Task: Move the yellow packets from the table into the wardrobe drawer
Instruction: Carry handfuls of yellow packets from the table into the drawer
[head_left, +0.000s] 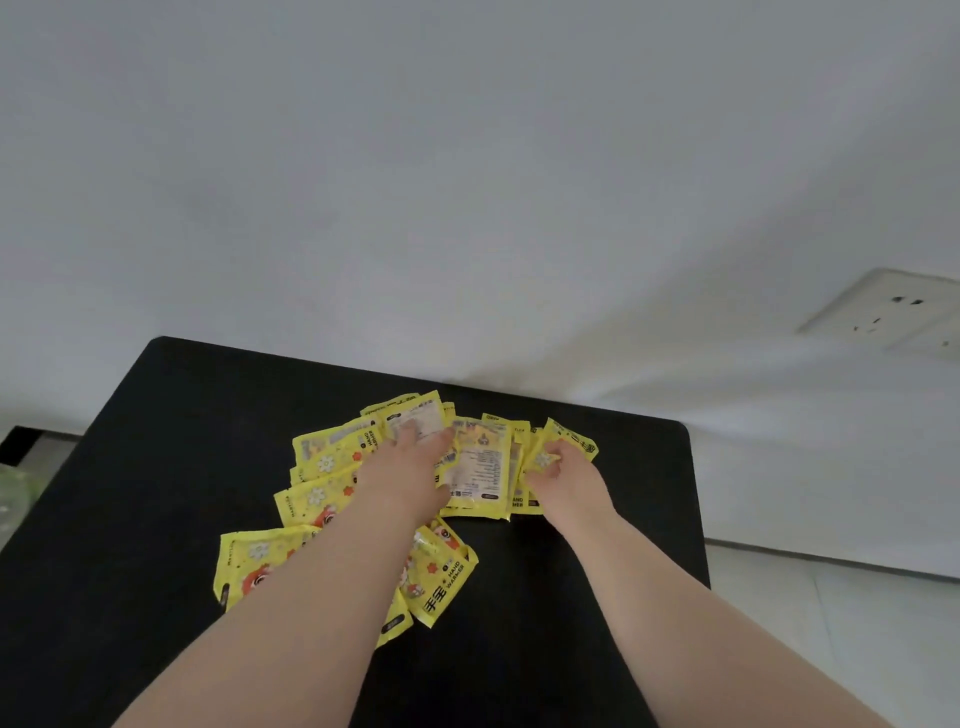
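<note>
Here we see yellow packets (475, 467) fanned across the black table (571, 597). On that pile, our left hand (410, 457) lies flat with spread fingers. At the pile's right edge, our right hand (563, 470) grips one packet (571, 439).

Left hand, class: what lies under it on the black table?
Under the left hand lie overlapping yellow packets spread on the black table. Its fingers rest on a packet showing its printed label side. Whatever sits directly beneath the palm is covered.

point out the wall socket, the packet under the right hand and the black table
wall socket (891, 310), head view, centre of its white faceplate
packet under the right hand (576, 441), head view, its raised far corner
black table (171, 415), head view, bare top near the far left corner
</note>
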